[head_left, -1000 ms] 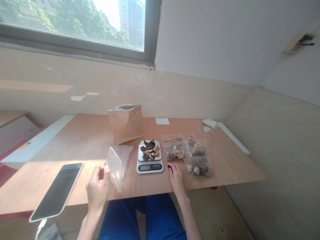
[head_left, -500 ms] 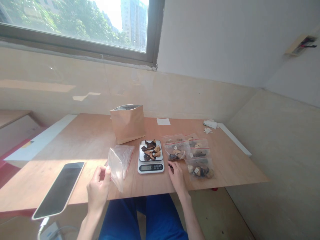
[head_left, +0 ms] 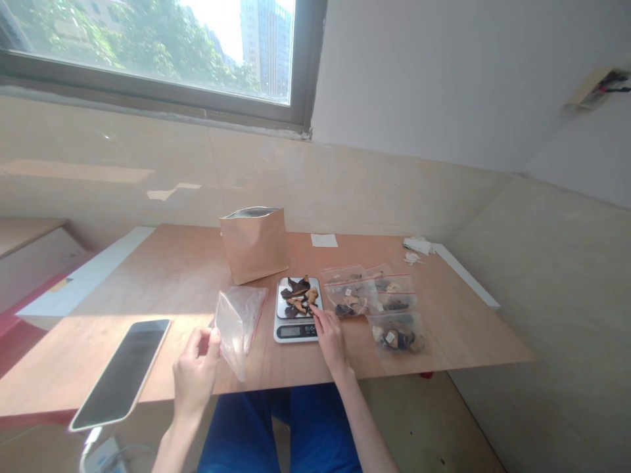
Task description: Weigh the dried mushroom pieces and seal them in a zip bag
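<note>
left hand [head_left: 194,374] pinches clear bag [head_left: 237,332] | right hand [head_left: 329,340] narrow at dried pieces [head_left: 296,295] on scale [head_left: 296,332] | bags [head_left: 393,332] hold more

Bright daylight from the window [head_left: 148,59] (blown white at its top) floods the tabletop [head_left: 148,282], edges bowing.

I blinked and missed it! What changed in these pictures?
The right hand moved forward and left, from beside the digital kitchen scale to over it, with its fingertips at the dried pieces. I cannot tell whether it let go of the small dark piece it held. The left hand stayed on the clear zip bag; the phone stayed put.
</note>
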`<control>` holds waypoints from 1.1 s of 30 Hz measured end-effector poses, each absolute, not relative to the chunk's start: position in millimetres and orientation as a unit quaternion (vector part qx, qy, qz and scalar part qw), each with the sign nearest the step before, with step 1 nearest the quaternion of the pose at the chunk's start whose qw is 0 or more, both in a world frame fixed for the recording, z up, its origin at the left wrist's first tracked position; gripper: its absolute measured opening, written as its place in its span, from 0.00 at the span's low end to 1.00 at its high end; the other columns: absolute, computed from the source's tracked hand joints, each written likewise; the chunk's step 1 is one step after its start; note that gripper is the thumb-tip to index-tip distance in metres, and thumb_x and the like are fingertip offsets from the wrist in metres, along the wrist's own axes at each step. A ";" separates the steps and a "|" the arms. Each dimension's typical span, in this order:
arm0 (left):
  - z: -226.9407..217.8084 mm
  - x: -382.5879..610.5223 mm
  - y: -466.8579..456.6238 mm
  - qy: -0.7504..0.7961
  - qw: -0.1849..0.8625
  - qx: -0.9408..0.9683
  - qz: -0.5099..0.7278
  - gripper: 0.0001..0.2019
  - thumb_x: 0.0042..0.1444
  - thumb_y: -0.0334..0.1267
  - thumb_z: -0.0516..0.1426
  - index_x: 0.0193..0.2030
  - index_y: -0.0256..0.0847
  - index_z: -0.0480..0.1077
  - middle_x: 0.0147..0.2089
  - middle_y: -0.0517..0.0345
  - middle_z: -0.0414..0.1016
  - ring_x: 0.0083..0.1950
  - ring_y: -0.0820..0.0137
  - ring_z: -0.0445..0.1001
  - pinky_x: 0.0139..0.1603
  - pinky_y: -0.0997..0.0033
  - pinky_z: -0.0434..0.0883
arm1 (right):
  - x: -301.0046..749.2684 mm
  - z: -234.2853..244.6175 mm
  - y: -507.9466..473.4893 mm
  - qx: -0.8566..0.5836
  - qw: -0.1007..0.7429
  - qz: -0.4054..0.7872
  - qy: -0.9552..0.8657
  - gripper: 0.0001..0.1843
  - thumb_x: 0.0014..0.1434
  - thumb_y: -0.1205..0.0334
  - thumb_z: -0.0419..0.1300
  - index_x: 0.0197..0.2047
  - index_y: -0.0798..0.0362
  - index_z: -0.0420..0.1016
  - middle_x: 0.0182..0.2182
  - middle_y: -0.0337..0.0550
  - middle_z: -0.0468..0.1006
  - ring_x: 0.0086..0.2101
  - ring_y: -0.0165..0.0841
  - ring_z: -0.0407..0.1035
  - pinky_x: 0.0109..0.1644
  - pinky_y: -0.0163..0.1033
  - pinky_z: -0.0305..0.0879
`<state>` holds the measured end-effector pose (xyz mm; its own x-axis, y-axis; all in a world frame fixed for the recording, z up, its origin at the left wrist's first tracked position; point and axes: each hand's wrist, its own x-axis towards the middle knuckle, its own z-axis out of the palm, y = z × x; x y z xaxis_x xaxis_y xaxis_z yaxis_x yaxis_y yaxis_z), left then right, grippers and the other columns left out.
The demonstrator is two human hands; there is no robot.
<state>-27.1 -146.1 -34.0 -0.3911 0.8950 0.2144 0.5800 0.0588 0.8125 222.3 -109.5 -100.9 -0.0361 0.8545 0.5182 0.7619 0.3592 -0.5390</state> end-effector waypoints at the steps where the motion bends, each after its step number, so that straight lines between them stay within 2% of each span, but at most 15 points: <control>1: -33.2 -26.9 -146.2 0.705 0.177 0.522 0.445 0.18 0.52 0.55 0.47 0.24 0.43 0.61 0.20 0.59 0.69 0.24 0.67 0.71 0.28 0.71 0.66 | 221.6 -102.4 -107.9 -0.571 0.404 0.053 -0.713 0.18 0.64 0.66 0.44 0.52 0.51 0.70 0.39 0.48 0.76 0.41 0.36 0.70 0.47 0.44 0.67; 5: -29.9 -26.6 -146.6 0.704 0.177 0.523 0.446 0.18 0.52 0.55 0.47 0.24 0.43 0.61 0.21 0.59 0.69 0.24 0.67 0.71 0.28 0.71 0.66 | 219.7 -96.7 -108.0 -0.581 0.418 0.051 -0.697 0.16 0.62 0.66 0.46 0.48 0.52 0.72 0.39 0.49 0.77 0.41 0.37 0.69 0.47 0.46 0.66; 9: -30.1 -24.8 -146.6 0.700 0.181 0.529 0.446 0.18 0.51 0.56 0.47 0.24 0.43 0.61 0.20 0.59 0.69 0.23 0.67 0.70 0.27 0.71 0.66 | 209.4 -74.1 -124.2 -0.568 0.472 0.096 -0.667 0.15 0.62 0.66 0.46 0.47 0.52 0.71 0.42 0.49 0.75 0.44 0.36 0.68 0.49 0.44 0.64; 12: -32.9 -17.6 -146.1 0.681 0.205 0.558 0.428 0.18 0.52 0.55 0.47 0.24 0.43 0.60 0.19 0.61 0.68 0.23 0.68 0.70 0.27 0.72 0.66 | 187.7 -54.5 -140.1 -0.553 0.477 0.193 -0.655 0.13 0.63 0.63 0.46 0.43 0.52 0.71 0.39 0.47 0.75 0.38 0.33 0.68 0.44 0.38 0.65; 16: -36.1 -2.6 -145.9 0.625 0.285 0.609 0.396 0.16 0.53 0.54 0.47 0.25 0.43 0.59 0.21 0.62 0.68 0.24 0.70 0.69 0.27 0.73 0.66 | 147.5 -40.2 -148.9 -0.531 0.430 0.337 -0.647 0.12 0.62 0.56 0.50 0.40 0.52 0.70 0.34 0.42 0.76 0.30 0.30 0.68 0.35 0.33 0.64; 19: -34.8 2.6 -147.5 0.598 0.313 0.623 0.395 0.15 0.54 0.53 0.46 0.26 0.44 0.58 0.23 0.61 0.68 0.24 0.71 0.69 0.27 0.73 0.67 | 126.6 -43.4 -144.0 -0.546 0.408 0.377 -0.627 0.11 0.61 0.56 0.50 0.34 0.52 0.69 0.27 0.38 0.74 0.26 0.29 0.67 0.30 0.32 0.60; 23: -29.9 -6.7 -149.7 0.659 0.244 0.577 0.417 0.17 0.55 0.53 0.44 0.25 0.44 0.56 0.18 0.64 0.63 0.21 0.71 0.66 0.25 0.73 0.64 | 127.7 -55.8 -135.8 -0.590 0.411 0.371 -0.588 0.12 0.60 0.59 0.48 0.29 0.52 0.68 0.23 0.38 0.72 0.25 0.30 0.66 0.28 0.32 0.58; 26: -26.5 -17.6 -148.0 0.688 0.198 0.543 0.440 0.17 0.54 0.54 0.44 0.25 0.43 0.57 0.20 0.62 0.64 0.23 0.69 0.67 0.26 0.72 0.64 | 144.4 -58.5 -136.2 -0.580 0.396 0.407 -0.584 0.13 0.60 0.58 0.49 0.27 0.52 0.68 0.22 0.37 0.72 0.24 0.30 0.66 0.29 0.32 0.59; 30: -21.4 -21.1 -140.7 0.680 0.203 0.549 0.441 0.17 0.53 0.54 0.45 0.25 0.43 0.58 0.19 0.63 0.63 0.23 0.70 0.66 0.26 0.73 0.62 | 170.5 -52.2 -138.7 -0.500 0.384 0.473 -0.615 0.17 0.62 0.52 0.47 0.32 0.53 0.71 0.26 0.37 0.74 0.26 0.28 0.66 0.31 0.31 0.61; 33: -16.2 -17.0 -132.0 0.675 0.215 0.550 0.442 0.17 0.54 0.54 0.46 0.23 0.43 0.56 0.18 0.66 0.60 0.23 0.72 0.63 0.27 0.74 0.61 | 190.8 -50.2 -133.3 -0.524 0.447 0.418 -0.593 0.19 0.63 0.51 0.44 0.34 0.53 0.71 0.32 0.41 0.75 0.31 0.29 0.68 0.35 0.33 0.63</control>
